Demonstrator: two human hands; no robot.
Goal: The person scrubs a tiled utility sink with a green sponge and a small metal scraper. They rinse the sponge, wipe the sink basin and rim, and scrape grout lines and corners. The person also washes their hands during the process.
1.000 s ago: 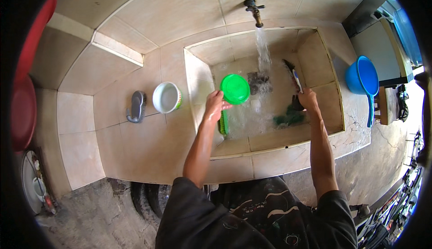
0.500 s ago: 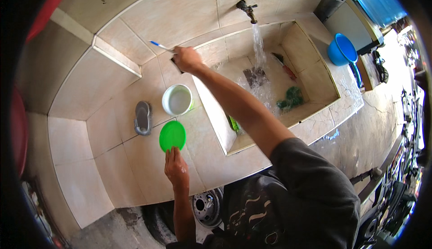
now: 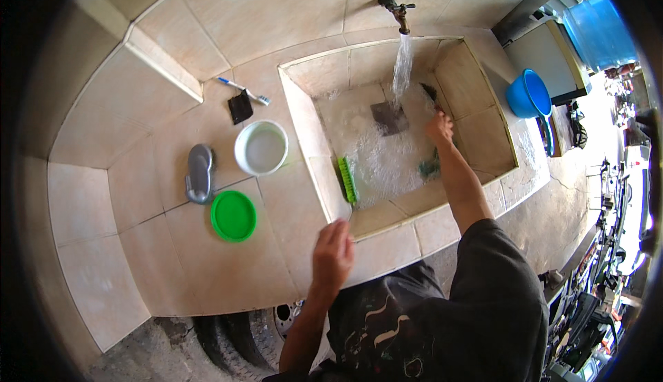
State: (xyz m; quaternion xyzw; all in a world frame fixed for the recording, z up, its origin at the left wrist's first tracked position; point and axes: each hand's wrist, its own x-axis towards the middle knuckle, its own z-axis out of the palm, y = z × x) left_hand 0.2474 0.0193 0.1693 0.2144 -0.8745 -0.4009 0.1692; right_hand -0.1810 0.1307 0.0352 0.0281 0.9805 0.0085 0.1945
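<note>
My right hand reaches down inside the tiled sink, at its right wall, with its fingers apart. It covers most of a red and dark object whose dark end shows beyond the fingers; whether they touch it is hidden. My left hand hangs over the sink's near left corner, fingers loosely bent, nothing visible in it. Below its fingertips, a green-bristled brush leans on the sink's left wall. Green scrubbing material lies in the foamy water, partly behind my right forearm.
Water pours from a tap onto a dark square in the sink. On the left counter are a white tub, green lid, grey-handled brush, black pad and toothbrush. A blue dipper stands right.
My right hand has left the toothbrush on the counter and swung right into the sink. My left hand has let go of the green lid, now lying on the counter, and moved right.
</note>
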